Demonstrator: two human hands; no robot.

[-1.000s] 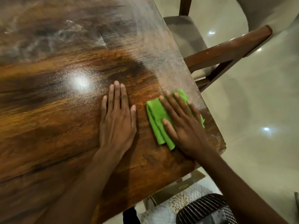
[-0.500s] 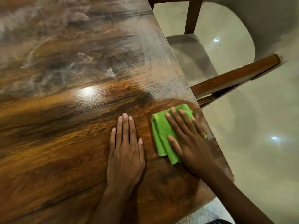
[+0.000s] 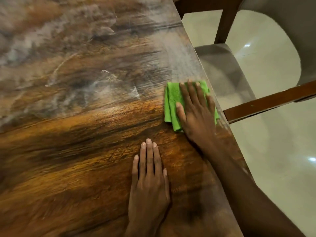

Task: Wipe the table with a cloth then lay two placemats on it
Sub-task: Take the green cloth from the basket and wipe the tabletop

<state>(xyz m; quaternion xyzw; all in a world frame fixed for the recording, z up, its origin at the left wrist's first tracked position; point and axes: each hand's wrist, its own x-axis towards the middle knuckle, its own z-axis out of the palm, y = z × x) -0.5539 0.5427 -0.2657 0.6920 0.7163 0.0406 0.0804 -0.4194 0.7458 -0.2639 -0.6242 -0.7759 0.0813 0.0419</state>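
Head view showed a folded green cloth lying flat near the right edge of the wooden counter, pinned under the right hand, its fingers spread and pressing down rather than gripping. The left hand rested open and empty nearby. Wiping looked underway: dusty streaks covered the far surface, so the next stroke likely ran away from the body, minding the edge and the chair beside it; no placemats showed.
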